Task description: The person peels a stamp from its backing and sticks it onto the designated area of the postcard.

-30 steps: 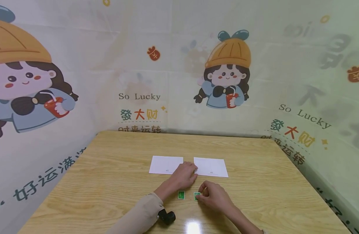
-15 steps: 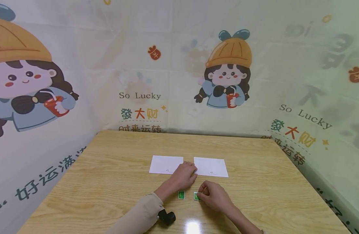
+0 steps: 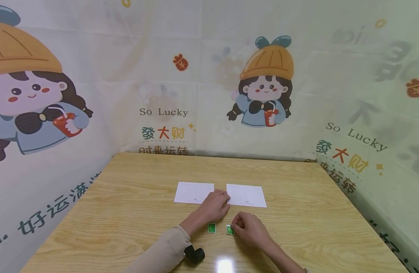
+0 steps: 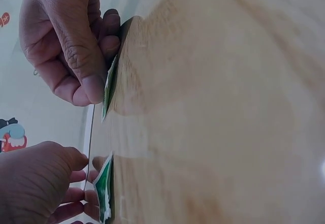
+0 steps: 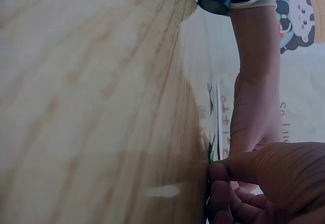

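Note:
Two small green stamps with white toothed edges lie on the wooden table. The left stamp (image 3: 211,228) is just below my left hand (image 3: 214,206), which rests in the gap between two white envelopes with its fingertips at the right envelope's (image 3: 246,194) inner edge. My right hand (image 3: 248,229) has thumb and forefinger together at the right edge of the other stamp (image 3: 230,229), pinching it. In the left wrist view the right thumb lies against that right stamp (image 4: 109,88), and the left stamp (image 4: 103,189) sits slightly curled beside my left hand.
The left envelope (image 3: 192,192) is partly covered by my left hand; each envelope bears a small print near its lower edge. A black wrist camera (image 3: 196,254) sits at the left sleeve. A printed cloth wall (image 3: 209,136) stands behind the table (image 3: 144,223).
Both hands stay almost where they were. The right fingers have shifted slightly on the right stamp, and a little more of its green face shows now.

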A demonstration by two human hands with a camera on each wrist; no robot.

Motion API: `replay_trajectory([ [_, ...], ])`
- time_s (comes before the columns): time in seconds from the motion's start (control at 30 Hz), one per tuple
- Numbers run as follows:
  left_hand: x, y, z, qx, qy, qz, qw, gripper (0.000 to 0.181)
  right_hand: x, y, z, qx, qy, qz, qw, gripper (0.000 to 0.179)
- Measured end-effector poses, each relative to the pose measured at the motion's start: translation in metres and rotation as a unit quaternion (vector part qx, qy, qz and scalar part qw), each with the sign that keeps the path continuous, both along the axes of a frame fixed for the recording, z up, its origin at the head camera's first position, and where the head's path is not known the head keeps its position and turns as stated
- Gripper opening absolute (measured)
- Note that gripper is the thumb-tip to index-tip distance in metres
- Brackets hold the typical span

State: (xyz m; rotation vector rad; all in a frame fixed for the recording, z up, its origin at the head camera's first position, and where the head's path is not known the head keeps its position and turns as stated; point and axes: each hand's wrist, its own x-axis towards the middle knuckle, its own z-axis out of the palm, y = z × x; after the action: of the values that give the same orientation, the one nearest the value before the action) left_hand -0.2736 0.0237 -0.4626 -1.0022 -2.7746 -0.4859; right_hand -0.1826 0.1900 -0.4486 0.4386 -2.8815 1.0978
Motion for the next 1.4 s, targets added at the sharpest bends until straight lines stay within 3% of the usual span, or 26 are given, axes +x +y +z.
replay_trajectory([
  [0.4,0.004,-0.002,-0.005,0.018,-0.015,0.004,0.9997,0.026,0.001,0.002,-0.005,-0.010,-0.028,0.016,0.9994,0.008],
  [0.77,0.010,-0.015,0.013,0.119,-0.019,0.014,0.9926,0.028,0.000,0.004,0.008,-0.099,-0.039,0.005,0.9943,0.008],
  [1.03,0.031,-0.035,0.017,0.209,-0.002,-0.010,0.9780,0.023,0.011,0.002,0.019,-0.135,-0.013,-0.020,0.9906,0.007],
  [1.27,0.057,-0.047,0.026,0.240,-0.011,-0.009,0.9707,0.023,0.023,-0.002,0.023,-0.158,0.030,-0.035,0.9864,0.011],
  [1.4,0.071,-0.050,0.032,0.250,-0.020,-0.006,0.9679,0.024,0.030,-0.005,0.025,-0.156,0.079,-0.038,0.9839,0.018],
])
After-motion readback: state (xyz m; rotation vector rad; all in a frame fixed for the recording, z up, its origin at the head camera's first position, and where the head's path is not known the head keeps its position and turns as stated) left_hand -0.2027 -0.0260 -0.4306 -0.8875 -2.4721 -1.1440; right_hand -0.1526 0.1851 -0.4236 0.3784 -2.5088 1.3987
